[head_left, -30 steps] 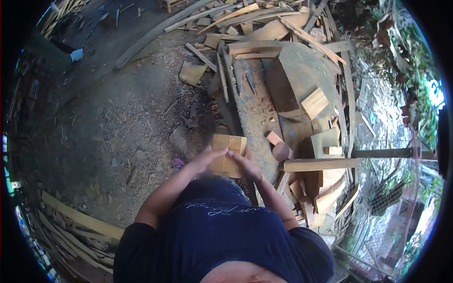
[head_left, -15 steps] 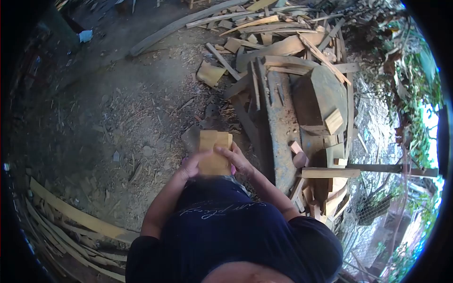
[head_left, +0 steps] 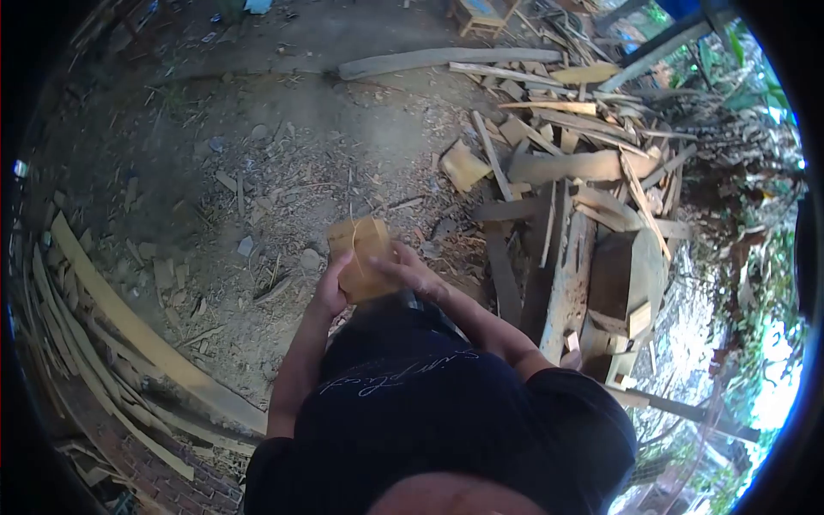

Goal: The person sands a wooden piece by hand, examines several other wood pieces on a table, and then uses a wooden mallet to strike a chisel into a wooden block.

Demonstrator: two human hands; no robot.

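Several flat, pale wooden pieces (head_left: 360,253) are held together as a small stack in front of my waist. My left hand (head_left: 333,281) grips the stack's left edge, with the thumb lying on the top face. On the other side, my right hand (head_left: 408,269) is closed around the right edge. A thin, light strand (head_left: 357,232) curves over the upper face; whether it is string or a band I cannot make out. Motion blurs the pieces, and the fingers underneath are hidden.
To the right stands a worn workbench (head_left: 562,283) bearing a large wooden block (head_left: 631,275). Behind it lies a heap of offcuts (head_left: 584,129). Long wooden strips (head_left: 129,326) lie at the lower left. A small wooden stool (head_left: 481,17) stands far off; chips litter the dirt floor (head_left: 283,172).
My view has turned, so the workbench and offcuts sit farther right. The stack has tilted in my hands, my left thumb has moved onto its face, and the thin strand now shows across it.
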